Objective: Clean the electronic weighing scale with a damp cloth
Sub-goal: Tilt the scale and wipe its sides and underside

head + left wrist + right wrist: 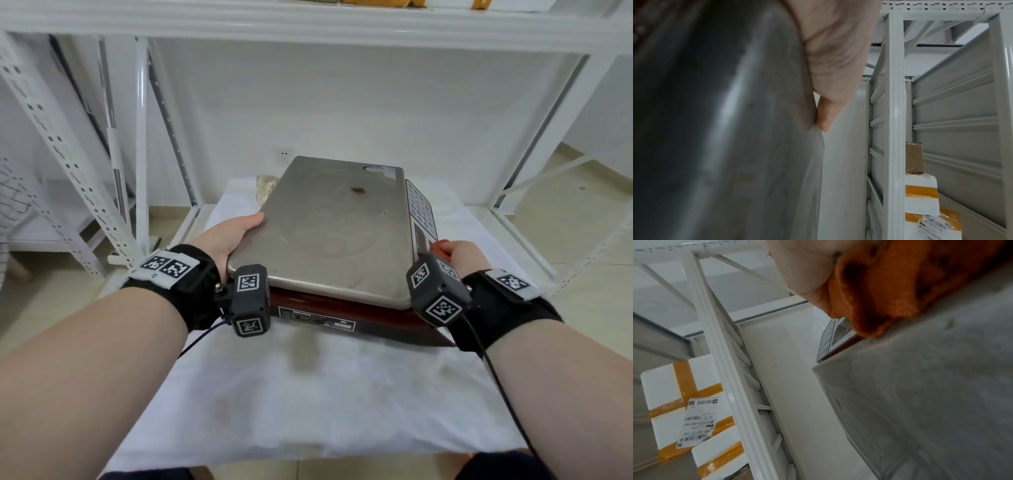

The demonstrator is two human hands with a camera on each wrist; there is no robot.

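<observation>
Two hands work the weighing scale (334, 236) on the white sheet (308, 394): my left hand (233, 238) clasps the platter's left edge, my right hand (460, 255) bunches the orange cloth (885, 288) beside the keypad (420, 209), where squeezed-out water might seep into the electronics.

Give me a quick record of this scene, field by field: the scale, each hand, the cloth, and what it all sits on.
scale: metal weighing pan on a dark red base, keypad on its right side
pan condition: brown spot and smudges
left hand: grips the pan's left edge
right hand: holds orange cloth at the pan's right edge
surface: white sheet on a white shelf
</observation>
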